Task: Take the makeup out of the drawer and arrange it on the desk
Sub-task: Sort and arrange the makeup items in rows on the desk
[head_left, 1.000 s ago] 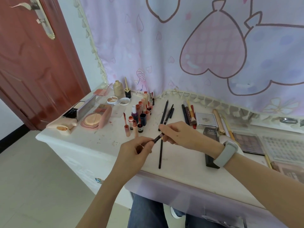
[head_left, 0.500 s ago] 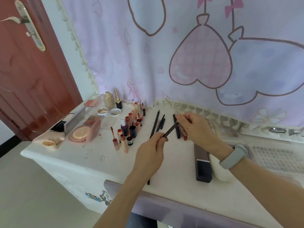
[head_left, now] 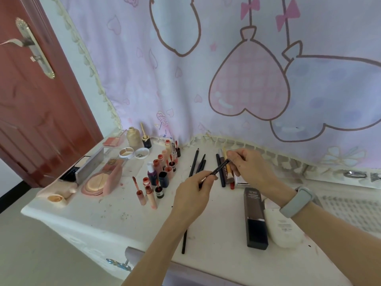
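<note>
Both hands hold one thin black makeup pencil [head_left: 221, 167] above the white desk [head_left: 123, 215]. My left hand [head_left: 192, 195] pinches its lower end and my right hand [head_left: 249, 168] pinches its upper end. Several dark pencils [head_left: 194, 165] lie in a row on the desk behind my hands. A long black pencil [head_left: 184, 241] runs out from under my left wrist. A cluster of lip glosses and small bottles [head_left: 162, 172] stands to the left. The open drawer's front [head_left: 134, 254] shows at the desk's near edge.
Compacts and palettes [head_left: 99, 182] lie at the desk's left end, with a beige bottle [head_left: 134, 137] behind. A dark rectangular box [head_left: 255, 219] and a white tube [head_left: 282, 228] lie under my right forearm. A patterned curtain [head_left: 226, 69] hangs behind; a red door [head_left: 31, 89] is left.
Both hands have carried the pencil away from me, from the desk's middle toward the row of pencils at the back. The view has tilted upward.
</note>
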`<state>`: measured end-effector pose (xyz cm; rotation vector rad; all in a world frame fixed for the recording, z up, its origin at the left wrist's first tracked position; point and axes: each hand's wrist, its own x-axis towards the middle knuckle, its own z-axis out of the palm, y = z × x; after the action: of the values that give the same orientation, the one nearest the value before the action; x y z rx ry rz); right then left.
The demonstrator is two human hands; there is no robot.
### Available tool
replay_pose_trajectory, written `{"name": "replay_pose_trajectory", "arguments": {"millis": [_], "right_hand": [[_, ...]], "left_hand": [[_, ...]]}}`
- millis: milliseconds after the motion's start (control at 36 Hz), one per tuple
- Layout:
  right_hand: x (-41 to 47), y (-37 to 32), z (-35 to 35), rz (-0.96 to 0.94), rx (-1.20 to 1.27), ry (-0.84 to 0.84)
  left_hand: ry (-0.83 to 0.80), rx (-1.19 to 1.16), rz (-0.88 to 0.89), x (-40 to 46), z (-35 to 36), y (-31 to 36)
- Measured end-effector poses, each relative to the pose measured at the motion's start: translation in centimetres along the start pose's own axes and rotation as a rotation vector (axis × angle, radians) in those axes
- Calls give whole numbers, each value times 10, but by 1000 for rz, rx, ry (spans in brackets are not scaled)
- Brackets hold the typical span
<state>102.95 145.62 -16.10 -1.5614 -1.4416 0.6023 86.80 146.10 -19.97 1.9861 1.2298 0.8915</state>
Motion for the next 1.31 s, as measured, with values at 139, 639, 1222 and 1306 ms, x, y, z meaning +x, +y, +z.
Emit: {"name": "replay_pose_trajectory", "arguments": {"millis": [139,639,1222,1306], "right_hand": [[2,-2,7,60,298,-72],[20,6,-4,-64,328,238],[12,44,64,-459,-928,-270],[16,48,55,-395,-737,-234]], "left_hand": [[58,222,78,7,-2,1],[-91,-77,-283,6,-9,-20],[6,-208,-414,4,-13,-36],[49,-179,-390,8,-13,-35]]}}
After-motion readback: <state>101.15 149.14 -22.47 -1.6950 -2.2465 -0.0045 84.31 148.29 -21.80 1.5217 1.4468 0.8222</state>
